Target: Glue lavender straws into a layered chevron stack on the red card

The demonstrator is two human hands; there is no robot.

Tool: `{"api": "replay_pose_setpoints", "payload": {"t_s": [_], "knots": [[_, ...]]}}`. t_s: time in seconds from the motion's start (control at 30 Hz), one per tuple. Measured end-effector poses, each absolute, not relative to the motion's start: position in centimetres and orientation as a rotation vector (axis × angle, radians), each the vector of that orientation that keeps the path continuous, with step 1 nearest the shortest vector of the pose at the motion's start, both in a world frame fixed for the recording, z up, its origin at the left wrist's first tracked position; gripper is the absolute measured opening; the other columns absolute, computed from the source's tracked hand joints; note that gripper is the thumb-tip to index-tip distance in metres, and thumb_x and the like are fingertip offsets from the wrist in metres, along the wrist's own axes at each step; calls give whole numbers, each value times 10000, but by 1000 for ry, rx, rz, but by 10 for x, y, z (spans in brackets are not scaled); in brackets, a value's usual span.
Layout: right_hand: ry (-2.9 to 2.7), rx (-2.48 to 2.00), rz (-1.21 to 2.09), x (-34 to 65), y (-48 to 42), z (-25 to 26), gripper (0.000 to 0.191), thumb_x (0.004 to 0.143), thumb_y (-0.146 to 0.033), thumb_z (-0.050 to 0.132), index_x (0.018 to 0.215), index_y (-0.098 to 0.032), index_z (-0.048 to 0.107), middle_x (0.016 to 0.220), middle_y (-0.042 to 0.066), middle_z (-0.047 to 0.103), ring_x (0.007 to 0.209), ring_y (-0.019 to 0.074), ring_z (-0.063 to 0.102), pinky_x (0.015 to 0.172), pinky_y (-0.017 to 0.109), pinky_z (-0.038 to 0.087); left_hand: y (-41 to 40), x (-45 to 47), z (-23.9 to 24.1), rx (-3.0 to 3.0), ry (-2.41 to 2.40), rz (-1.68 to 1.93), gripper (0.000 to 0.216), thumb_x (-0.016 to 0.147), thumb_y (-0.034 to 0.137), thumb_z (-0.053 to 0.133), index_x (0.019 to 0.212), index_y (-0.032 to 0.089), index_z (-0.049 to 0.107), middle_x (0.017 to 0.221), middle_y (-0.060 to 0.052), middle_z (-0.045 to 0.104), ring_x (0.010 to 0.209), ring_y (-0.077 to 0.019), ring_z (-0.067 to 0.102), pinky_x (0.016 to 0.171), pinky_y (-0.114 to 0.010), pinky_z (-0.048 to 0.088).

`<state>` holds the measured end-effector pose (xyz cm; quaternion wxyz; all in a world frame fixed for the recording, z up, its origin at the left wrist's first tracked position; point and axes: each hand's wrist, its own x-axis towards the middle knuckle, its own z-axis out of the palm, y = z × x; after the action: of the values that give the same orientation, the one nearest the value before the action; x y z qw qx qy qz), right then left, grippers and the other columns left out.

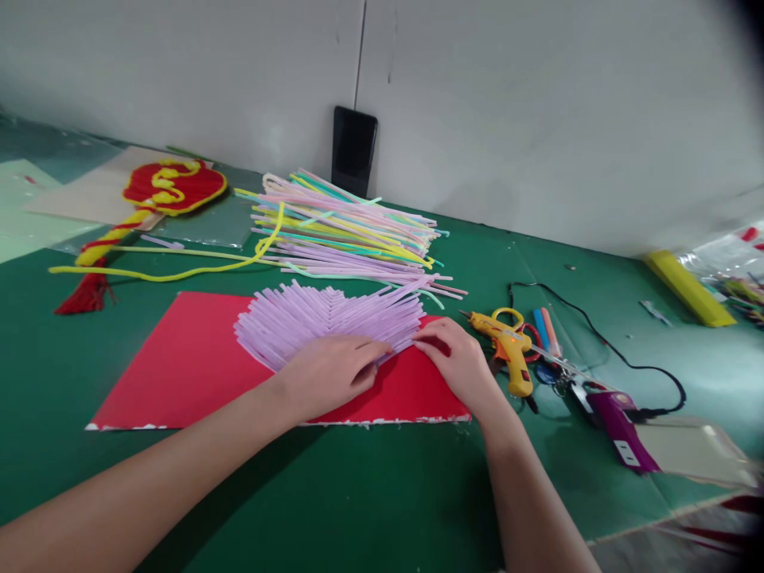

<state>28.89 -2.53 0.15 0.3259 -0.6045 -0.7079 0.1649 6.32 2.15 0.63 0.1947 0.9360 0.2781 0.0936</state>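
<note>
A heart-like patch of purple pipe cleaners lies in slanting rows on a red board, meeting along a middle seam. My left hand rests over the lower part of the patch, its fingers and thumb bent together near a pipe cleaner at the lower right edge. At that same edge, my right hand pinches the pipe cleaner's outer end between thumb and forefinger. Some fingertips are partly hidden. Just right of my right hand lies a yellow glue gun with a small orange light lit.
Loose pastel pipe cleaners are piled behind the board. A black phone leans on the wall. Scissors, a purple power strip with a cord, and a yellow box lie rightward; a red-and-yellow fan lies left.
</note>
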Motion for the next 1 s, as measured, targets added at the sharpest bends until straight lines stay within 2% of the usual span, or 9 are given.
{"api": "replay_pose_setpoints", "payload": {"t_s": [0.2, 0.4, 1.0], "knots": [[-1832, -1582, 409, 287, -26, 3, 94, 845, -220, 578, 845, -232, 671, 878, 43, 648, 866, 192, 616, 820, 354, 494, 22, 63, 4, 2618, 763, 290, 333, 894, 198, 460, 1216, 217, 546, 1103, -52, 670, 976, -222, 635, 844, -338, 476], [-1743, -1584, 315, 279, -25, 0, 66, 826, -251, 616, 796, -226, 670, 839, 38, 602, 798, 174, 612, 734, 314, 509, 22, 63, 4, 2623, 773, 284, 328, 897, 211, 452, 1211, 223, 548, 1094, -50, 674, 962, -224, 638, 837, -341, 478], [-1810, -1543, 375, 293, -26, 7, 105, 838, -214, 587, 845, -240, 689, 899, 42, 663, 887, 189, 621, 837, 359, 498, 21, 63, 6, 2614, 770, 267, 329, 903, 211, 451, 1219, 220, 542, 1111, -38, 669, 974, -221, 631, 837, -342, 470]]}}
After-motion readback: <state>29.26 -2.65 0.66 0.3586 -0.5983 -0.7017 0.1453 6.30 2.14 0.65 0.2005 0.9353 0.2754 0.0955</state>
